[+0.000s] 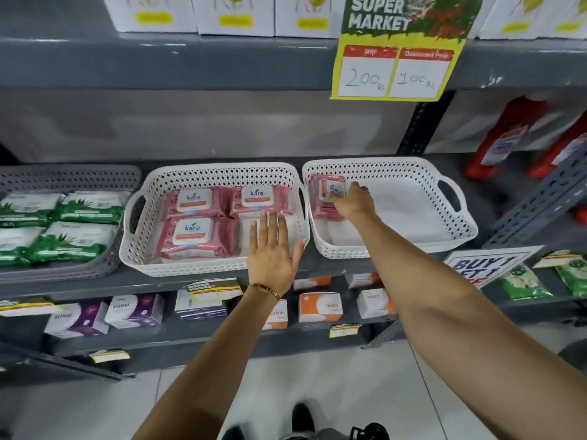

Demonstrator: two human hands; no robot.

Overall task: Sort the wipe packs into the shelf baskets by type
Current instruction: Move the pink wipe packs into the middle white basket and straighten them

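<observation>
A pink wipe pack (328,193) is gripped by the right hand (352,201) fingers at the left end of the right white basket (457,230). Left hand (273,249) fingers are spread flat, gripping nothing, over the middle white basket's (136,249) front right corner; three pink packs (193,233) are seen left of and beyond them. Green packs (73,239) are held in the grey basket (63,179), far left.

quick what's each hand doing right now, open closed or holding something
Left hand: open, fingers spread flat over the middle white perforated plastic basket, holding nothing.
Right hand: closed on a pink kara wipe pack in the right white perforated plastic basket.
</observation>
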